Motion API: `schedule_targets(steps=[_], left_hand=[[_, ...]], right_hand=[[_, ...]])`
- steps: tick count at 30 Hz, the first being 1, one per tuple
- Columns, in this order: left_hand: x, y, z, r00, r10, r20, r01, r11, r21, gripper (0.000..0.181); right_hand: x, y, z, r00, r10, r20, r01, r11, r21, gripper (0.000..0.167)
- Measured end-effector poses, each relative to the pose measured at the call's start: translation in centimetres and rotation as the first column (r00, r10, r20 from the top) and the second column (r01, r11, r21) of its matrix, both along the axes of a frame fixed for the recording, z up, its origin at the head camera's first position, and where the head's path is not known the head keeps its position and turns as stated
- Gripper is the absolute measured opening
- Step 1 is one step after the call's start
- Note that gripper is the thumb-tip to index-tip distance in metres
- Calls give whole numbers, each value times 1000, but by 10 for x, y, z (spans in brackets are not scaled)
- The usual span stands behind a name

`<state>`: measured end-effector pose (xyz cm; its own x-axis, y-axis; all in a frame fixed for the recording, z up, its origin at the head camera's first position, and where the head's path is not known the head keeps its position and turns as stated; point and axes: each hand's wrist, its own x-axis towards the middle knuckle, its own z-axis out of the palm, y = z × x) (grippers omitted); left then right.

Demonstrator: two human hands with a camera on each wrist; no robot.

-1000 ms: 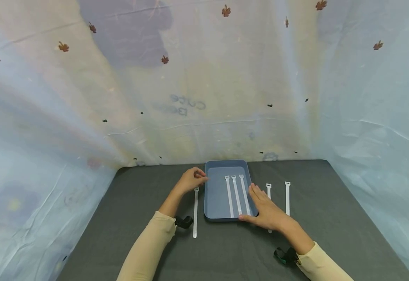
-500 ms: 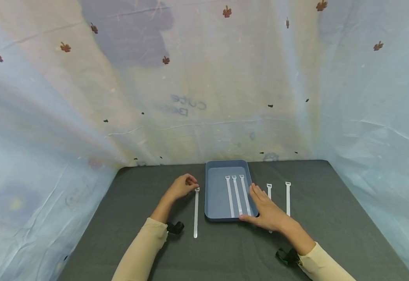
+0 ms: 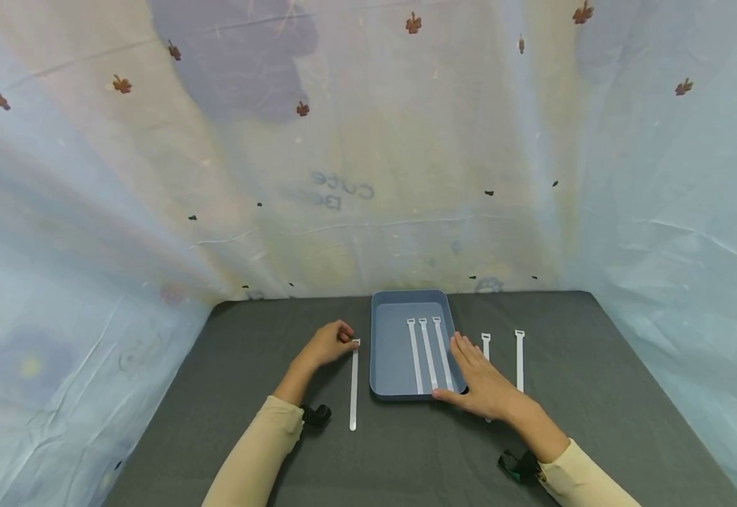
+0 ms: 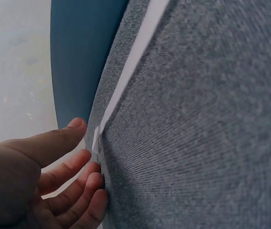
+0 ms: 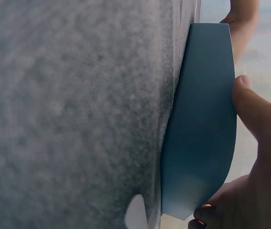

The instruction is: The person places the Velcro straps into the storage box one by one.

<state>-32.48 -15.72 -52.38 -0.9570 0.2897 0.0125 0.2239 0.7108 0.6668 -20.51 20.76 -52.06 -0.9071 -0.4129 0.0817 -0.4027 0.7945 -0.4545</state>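
In the head view, my left hand (image 3: 326, 345) reaches to the slotted head of a flat white cable tie (image 3: 353, 394) lying left of the tray. The left wrist view has my thumb and forefinger apart on either side of that cable tie's head (image 4: 96, 139), without a visible pinch. My right hand (image 3: 479, 380) lies with straight fingers along the near right corner of a blue-grey tray (image 3: 387, 373). Its thumb (image 5: 245, 95) touches the tray's rim (image 5: 202, 119) in the right wrist view. Three more white cable ties (image 3: 428, 352) lie side by side inside the tray.
Two further cable ties lie right of the tray; my right hand partly covers the nearer one (image 3: 486, 345), and the other (image 3: 519, 359) is beyond it. A dark grey cloth (image 3: 406, 458) covers the table. Pale patterned sheets (image 3: 368, 211) hang behind and on both sides.
My left hand has moved left from the tray's edge and lowered to the head of the left cable tie. My right hand has stayed at the tray.
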Motion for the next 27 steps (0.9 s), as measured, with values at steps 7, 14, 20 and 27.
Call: schedule_targets(steps=[7,14,20,27], left_hand=[[2,3,-1,1000,-2,-30,2,1000,-20,31],[5,5,1,999,4,-36,-5,1000,-28,34],[5,6,-1,1000,17,-25,-19,999,-45,32],[8,8,-1,999,15,-30,-17,998,-52,30]], right_hand=[[0,0,1,1000,-3,8,3,1000,2,118],[0,1,2,1000,-8,20,8,1000,2,119],[0,1,3,999,-9,37,9,1000,-7,119],[-1,1,1,999,-11,41,11,1000,-5,120]])
